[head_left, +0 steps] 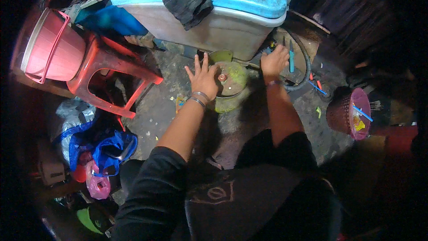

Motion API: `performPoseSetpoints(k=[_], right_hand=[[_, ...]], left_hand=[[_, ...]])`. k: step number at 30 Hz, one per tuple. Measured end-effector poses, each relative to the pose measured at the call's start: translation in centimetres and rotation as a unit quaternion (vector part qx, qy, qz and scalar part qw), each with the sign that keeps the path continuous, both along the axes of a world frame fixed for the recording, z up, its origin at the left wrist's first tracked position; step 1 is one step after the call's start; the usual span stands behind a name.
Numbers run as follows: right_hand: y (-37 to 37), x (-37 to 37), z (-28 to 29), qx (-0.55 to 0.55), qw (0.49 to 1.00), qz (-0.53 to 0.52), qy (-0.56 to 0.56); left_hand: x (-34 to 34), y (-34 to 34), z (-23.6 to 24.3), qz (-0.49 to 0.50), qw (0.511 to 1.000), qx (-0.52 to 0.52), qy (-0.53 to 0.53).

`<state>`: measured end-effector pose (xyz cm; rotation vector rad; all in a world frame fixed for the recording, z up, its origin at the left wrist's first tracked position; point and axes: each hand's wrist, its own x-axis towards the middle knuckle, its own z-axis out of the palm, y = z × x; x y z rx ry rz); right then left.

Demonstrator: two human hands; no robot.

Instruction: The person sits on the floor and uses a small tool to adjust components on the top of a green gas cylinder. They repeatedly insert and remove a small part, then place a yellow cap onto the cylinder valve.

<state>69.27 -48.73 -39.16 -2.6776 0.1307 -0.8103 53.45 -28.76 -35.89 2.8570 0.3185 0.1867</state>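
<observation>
A round, grimy metal piece (234, 81) with green-yellow coating, curved flaps and a central fitting lies on the ground in front of me. My left hand (203, 80) rests at its left side, fingers spread, thumb side near the center. My right hand (274, 61) is to its right, near the tub's lower corner, with fingers curled; what is under them is hidden. Just right of that hand lie teal-handled tools (291, 62) and a dark curved hose (306, 75).
A tub (205, 31) with blue lid and dark cloth stands ahead. Left are a red stool (131, 78) holding a pink bucket (53, 51), and blue bags (111, 147). Right are a pink basket (339, 118) and red-handled tools (318, 85) on the floor.
</observation>
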Motion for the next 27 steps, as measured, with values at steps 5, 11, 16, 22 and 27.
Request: performPoseSetpoints(k=[5, 11, 16, 22, 27], right_hand=[[-0.7, 2.2, 0.3, 0.112, 0.956, 0.026, 0.270], [-2.5, 0.6, 0.8, 0.198, 0.959, 0.048, 0.196], [-5.1, -2.9, 6.8, 0.167, 0.859, 0.255, 0.411], [2.2, -7.5, 3.5, 0.027, 0.842, 0.508, 0.182], [7.4, -4.1, 0.2, 0.019, 0.840, 0.442, 0.313]], left_hand=[[0.0, 0.0, 0.1, 0.003, 1.000, 0.004, 0.003], [0.0, 0.3, -0.4, 0.016, 1.000, -0.010, -0.020], [-0.1, 0.6, -0.9, 0.019, 0.997, -0.052, -0.060], [-0.3, 0.8, -1.3, 0.017, 0.993, -0.070, -0.096], [-0.4, 0.6, -1.3, 0.027, 0.992, -0.069, -0.099]])
